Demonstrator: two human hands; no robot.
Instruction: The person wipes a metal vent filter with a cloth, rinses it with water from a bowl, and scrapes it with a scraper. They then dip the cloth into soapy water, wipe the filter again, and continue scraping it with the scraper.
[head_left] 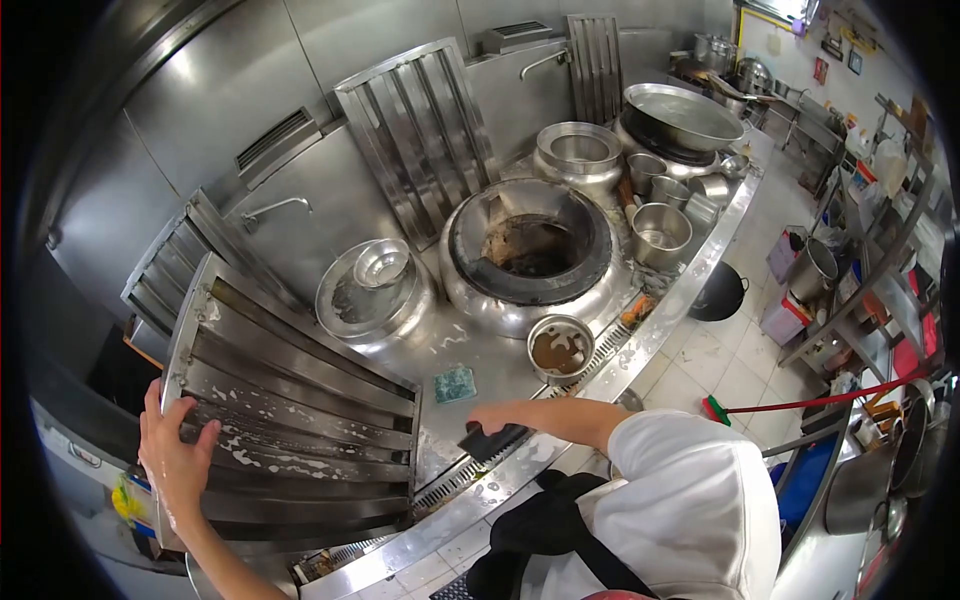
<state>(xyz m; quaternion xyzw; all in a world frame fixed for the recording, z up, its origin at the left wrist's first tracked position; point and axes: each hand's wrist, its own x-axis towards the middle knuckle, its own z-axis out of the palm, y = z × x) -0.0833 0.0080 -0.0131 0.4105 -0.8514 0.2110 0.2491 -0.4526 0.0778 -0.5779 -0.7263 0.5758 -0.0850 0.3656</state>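
A large metal baffle filter (290, 410) with soap suds on its slats leans at the left of the steel stove top. My left hand (178, 440) holds its left edge, thumb on the front face. Near the front drain, my right hand (492, 418) is closed on a dark block-like object (492, 440), whose exact kind I cannot make out. A green scouring pad (455, 385) lies flat on the steel beyond my right hand. To the right of the pad stands a metal pot (560, 350) with brown liquid and suds.
Behind are a round wok burner (530, 245), a lidded-looking round basin (370, 290) with a bowl on it, and another filter (415, 140) against the wall. Pots (661, 235) and a large wok (685, 115) stand at right. A red-handled broom (800, 405) crosses the floor side.
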